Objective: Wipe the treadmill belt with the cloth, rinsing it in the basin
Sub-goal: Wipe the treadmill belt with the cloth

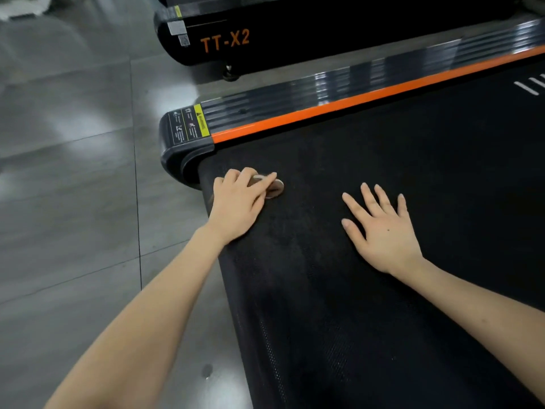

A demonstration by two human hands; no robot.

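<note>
The black treadmill belt fills the right half of the head view. My left hand lies at the belt's rear left corner with its fingers curled over a small bunched greyish-brown cloth, which peeks out past the fingertips and presses on the belt. My right hand rests flat on the belt to the right of it, fingers spread and holding nothing. No basin is in view.
An orange strip and a ribbed dark side rail run along the belt's far side, ending in a grey end cap. A second treadmill marked TT-X2 stands behind. Glossy grey floor tiles lie to the left.
</note>
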